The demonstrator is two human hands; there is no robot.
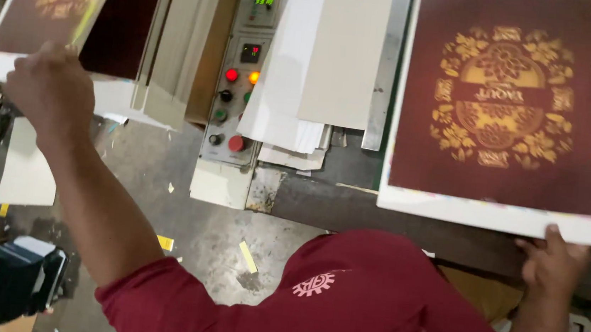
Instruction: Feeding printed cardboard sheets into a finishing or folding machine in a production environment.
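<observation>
Left hand: the left hand point(51, 91) is raised at about 9 o'clock in the view, its fingers clenched on the lower edge of a printed sheet point(53, 2).
Left sheet: this printed sheet is dark maroon with a gold ornament and a white margin; it tilts up toward 11 o'clock, and glare washes out its top.
Right hand: the right hand point(554, 261) sits at about 4 o'clock, its fingers grasping the near white edge of a second printed sheet point(514, 107), thumb on top.
Right sheet: the second printed sheet, of the same maroon and gold design, lies flat on the tabletop point(349, 206) at about 2 o'clock, its near margin reaching past the dark tabletop edge.
Control panel: a grey control panel point(241, 76) stands at 12 o'clock, with two lit displays, red and amber lamps and several round knobs.
Grey boards: a stack of grey boards point(326, 55) rests just right of the control panel, touching the left border of the second printed sheet.
Upright boards: a pale board stack point(178, 42) leans just left of the control panel, behind the raised sheet.
Floor: the concrete floor point(185, 206) at 6 o'clock carries small paper scraps.
Sleeve: a maroon shirt point(340, 305) fills the lower middle.
</observation>
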